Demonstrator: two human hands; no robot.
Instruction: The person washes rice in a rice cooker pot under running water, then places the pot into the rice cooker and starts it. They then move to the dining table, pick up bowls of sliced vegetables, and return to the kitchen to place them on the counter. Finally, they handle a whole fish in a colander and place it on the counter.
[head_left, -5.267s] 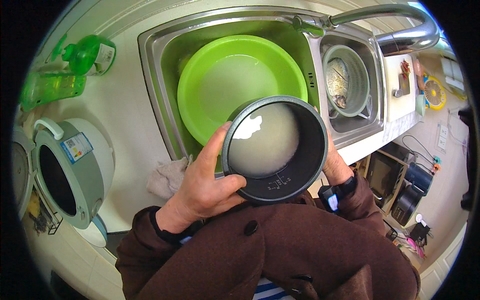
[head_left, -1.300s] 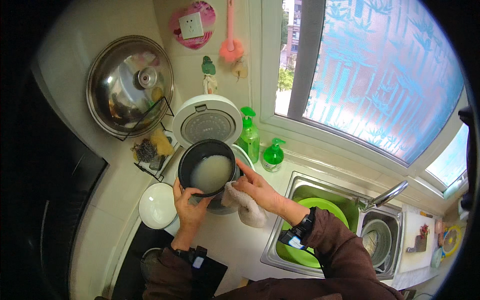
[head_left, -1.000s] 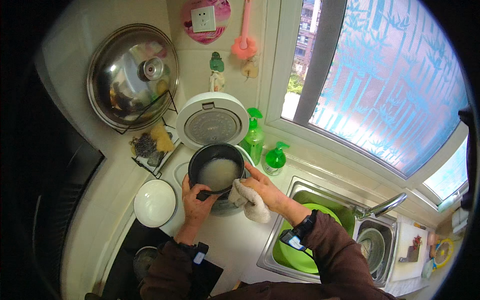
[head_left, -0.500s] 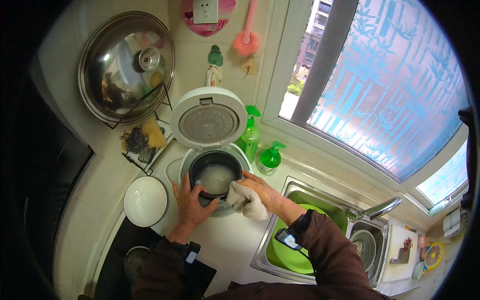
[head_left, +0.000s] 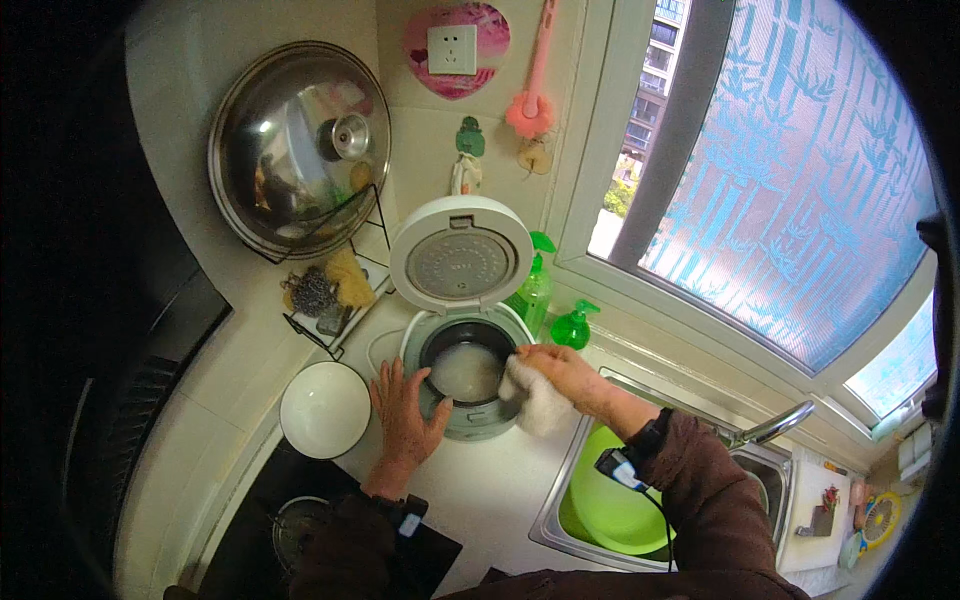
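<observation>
A white rice cooker [head_left: 478, 422] stands on the counter with its lid [head_left: 462, 258] raised. Its dark inner pot [head_left: 450, 336] sits inside the body and holds cloudy water [head_left: 467, 373], apparently over rice. My left hand [head_left: 405, 422] is open at the cooker's left side, fingers spread, fingertips close to the pot rim. On the right side, my right hand [head_left: 572, 378] grips a whitish cloth [head_left: 540, 402], which hangs beside the cooker's edge. Whether the cloth touches the pot is hard to make out.
Left of the cooker are a white bowl [head_left: 325, 410] and a rack with scrubbers [head_left: 313, 290] and a large pan lid [head_left: 300, 150]. Green pump bottles [head_left: 572, 326] stand behind. At right, a sink holds a green basin [head_left: 620, 500]. A dark cooktop [head_left: 250, 530] lies at lower left.
The inner pot, held between both hands before, now sits lower in the cooker. My left hand has let go and spread its fingers. The whole view has shifted.
</observation>
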